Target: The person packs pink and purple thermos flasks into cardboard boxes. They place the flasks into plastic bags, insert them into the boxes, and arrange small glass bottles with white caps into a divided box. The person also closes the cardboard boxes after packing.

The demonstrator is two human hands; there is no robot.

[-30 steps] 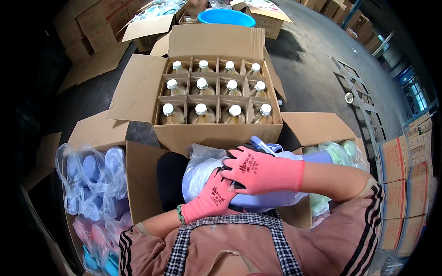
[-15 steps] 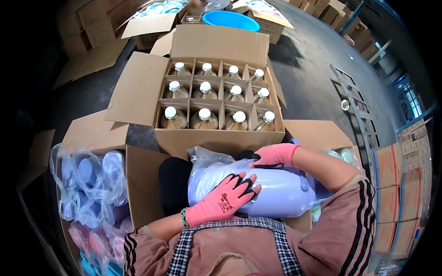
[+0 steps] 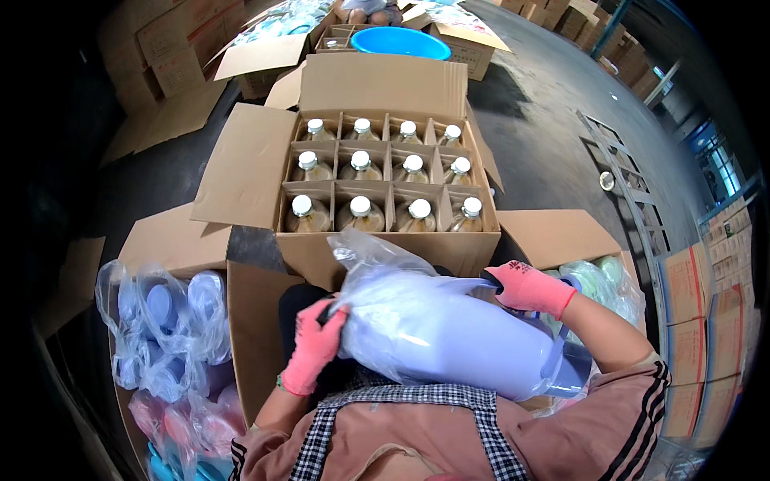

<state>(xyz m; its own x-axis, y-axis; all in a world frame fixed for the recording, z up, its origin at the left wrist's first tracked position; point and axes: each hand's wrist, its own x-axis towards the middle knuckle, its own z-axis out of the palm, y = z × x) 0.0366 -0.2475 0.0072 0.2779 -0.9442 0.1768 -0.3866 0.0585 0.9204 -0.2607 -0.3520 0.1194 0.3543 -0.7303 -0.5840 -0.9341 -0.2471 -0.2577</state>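
Note:
A lavender plastic jug [image 3: 481, 341] lies sideways across my lap, a long handle running along its far side. Clear plastic bag [image 3: 377, 260] film is wrapped round its left part and bunches up past that end. My left hand [image 3: 315, 341], in a pink glove with black fingertips, is closed on the film at the left end. With the same kind of glove on, my right hand [image 3: 531, 289] has its fingers closed on the jug's handle near the right side. What lies under the jug is mostly hidden.
Ahead stands an open carton [image 3: 385, 244] with dividers and several white-capped bottles [image 3: 361, 210]. At left, a box [image 3: 261, 321] holds bagged lavender, pink and blue plastic parts; at right, another holds bagged pale green ones [image 3: 597, 276]. Farther off are a blue basin [image 3: 401, 43] and another person's legs.
My left hand has gone from the jug's top to its left end, onto the film. My right hand has shifted right onto the handle. The jug has turned and tilted, showing its handle.

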